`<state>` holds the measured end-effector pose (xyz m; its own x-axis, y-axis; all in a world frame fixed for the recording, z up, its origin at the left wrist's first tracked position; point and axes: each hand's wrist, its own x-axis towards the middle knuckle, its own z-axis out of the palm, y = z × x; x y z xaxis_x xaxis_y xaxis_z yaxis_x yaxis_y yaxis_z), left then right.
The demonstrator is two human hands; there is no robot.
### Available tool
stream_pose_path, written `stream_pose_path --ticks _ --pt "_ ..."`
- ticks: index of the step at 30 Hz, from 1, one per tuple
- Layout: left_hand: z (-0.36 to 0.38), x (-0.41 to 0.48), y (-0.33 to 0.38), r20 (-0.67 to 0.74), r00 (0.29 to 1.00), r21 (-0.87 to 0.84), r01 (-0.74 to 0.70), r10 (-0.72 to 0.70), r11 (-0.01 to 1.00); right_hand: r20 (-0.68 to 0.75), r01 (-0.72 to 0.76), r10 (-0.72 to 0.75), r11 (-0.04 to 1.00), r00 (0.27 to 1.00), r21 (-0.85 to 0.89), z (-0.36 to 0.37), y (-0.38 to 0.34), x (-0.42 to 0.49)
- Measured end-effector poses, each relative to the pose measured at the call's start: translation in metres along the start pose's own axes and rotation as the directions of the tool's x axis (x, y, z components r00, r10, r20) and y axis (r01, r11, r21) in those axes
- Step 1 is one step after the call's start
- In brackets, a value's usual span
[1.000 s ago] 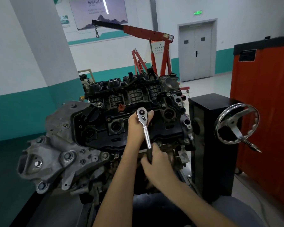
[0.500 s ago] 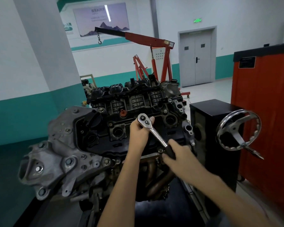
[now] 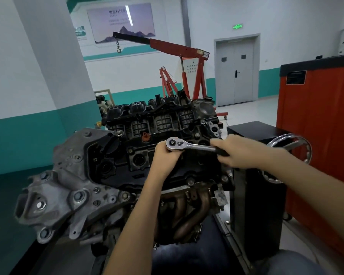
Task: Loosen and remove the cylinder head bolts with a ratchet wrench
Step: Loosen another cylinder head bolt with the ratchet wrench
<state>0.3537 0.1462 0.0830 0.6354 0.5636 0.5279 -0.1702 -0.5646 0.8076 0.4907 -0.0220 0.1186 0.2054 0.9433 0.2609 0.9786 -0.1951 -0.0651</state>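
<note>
A chrome ratchet wrench (image 3: 189, 145) with a black grip lies nearly level over the black cylinder head cover (image 3: 127, 163) of the engine, its round head at the left. My left hand (image 3: 166, 157) cups the wrench head from below and presses it onto the cover. My right hand (image 3: 238, 152) is closed round the black grip at the right end. The bolt under the wrench head is hidden by the tool and my left hand. Another bolt head (image 3: 190, 182) shows at the cover's front edge.
The engine sits on a stand with a grey bracket housing (image 3: 64, 195) at the left and rusty exhaust pipes (image 3: 189, 211) below. A chrome handwheel (image 3: 304, 155) on a black box (image 3: 252, 193) stands right of my right hand. An orange cabinet (image 3: 322, 135) is at far right, a red crane (image 3: 179, 48) behind.
My right hand has swung the wrench handle anticlockwise, from pointing toward me to pointing right. My left hand stayed on the wrench head.
</note>
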Motion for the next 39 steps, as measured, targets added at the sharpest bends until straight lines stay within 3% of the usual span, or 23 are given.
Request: stream_pose_path --ticks 2,4,7,9,12,13,17,20,22,24,26,29,31,34,36,39 --pt "0.003 -0.006 -0.002 -0.069 0.998 -0.046 0.007 -0.010 0.999 -0.059 -0.017 0.015 0.999 0.998 -0.033 0.001 0.001 0.003" --pt "0.009 -0.009 -0.007 -0.135 0.990 -0.083 0.020 -0.032 0.996 -0.140 -0.079 0.101 0.984 0.985 0.157 0.033 -0.014 -0.012" --pt "0.017 -0.007 -0.011 -0.178 0.981 -0.118 0.056 -0.077 0.991 -0.231 -0.161 0.335 0.818 0.914 0.553 0.094 -0.073 -0.033" --pt "0.017 -0.007 -0.012 -0.194 0.979 -0.141 0.041 -0.069 0.989 -0.263 -0.189 0.464 0.722 0.846 0.665 0.119 -0.120 -0.023" --pt "0.010 -0.010 -0.011 -0.149 0.989 -0.152 -0.013 -0.010 0.988 -0.160 -0.181 0.506 0.559 0.848 0.809 0.135 -0.161 -0.006" --pt "0.008 -0.009 -0.010 -0.132 0.991 -0.125 0.002 -0.019 0.992 -0.143 -0.192 0.495 0.565 0.857 0.803 0.132 -0.157 -0.007" --pt "0.003 0.001 -0.006 -0.045 0.997 -0.020 0.060 -0.060 0.998 -0.111 -0.177 0.292 0.796 0.950 0.579 0.092 -0.082 -0.029" --pt "0.004 0.005 0.001 -0.010 0.998 0.002 0.065 -0.065 0.998 -0.031 -0.083 0.096 0.954 0.995 0.287 0.033 -0.020 -0.021" --pt "0.002 0.000 0.002 -0.031 0.999 -0.005 0.037 -0.038 0.999 -0.027 -0.024 0.025 0.999 0.999 0.042 0.007 -0.005 -0.005" --pt "0.001 -0.008 0.000 -0.089 0.995 -0.060 0.044 -0.049 0.997 -0.111 -0.023 0.015 0.998 0.994 -0.066 0.008 -0.007 -0.001" --pt "0.005 -0.012 -0.002 -0.131 0.989 -0.097 0.059 -0.071 0.994 -0.204 -0.098 0.121 0.988 0.971 0.119 0.036 -0.022 -0.015" --pt "0.014 -0.012 -0.001 -0.180 0.975 -0.159 0.103 -0.132 0.982 -0.262 -0.159 0.343 0.828 0.902 0.538 0.091 -0.084 -0.034" --pt "0.016 -0.011 -0.001 -0.183 0.977 -0.190 0.074 -0.109 0.979 -0.281 -0.179 0.456 0.734 0.844 0.655 0.115 -0.133 -0.023" --pt "0.010 -0.013 -0.001 -0.144 0.987 -0.206 0.040 -0.071 0.978 -0.215 -0.150 0.495 0.598 0.842 0.788 0.129 -0.165 -0.009" --pt "0.005 -0.011 -0.002 -0.112 0.991 -0.133 0.065 -0.080 0.989 -0.216 -0.172 0.432 0.696 0.876 0.697 0.119 -0.140 -0.016" --pt "0.001 -0.002 0.000 -0.036 0.996 -0.053 0.074 -0.076 0.996 -0.125 -0.137 0.225 0.859 0.966 0.493 0.078 -0.066 -0.030"
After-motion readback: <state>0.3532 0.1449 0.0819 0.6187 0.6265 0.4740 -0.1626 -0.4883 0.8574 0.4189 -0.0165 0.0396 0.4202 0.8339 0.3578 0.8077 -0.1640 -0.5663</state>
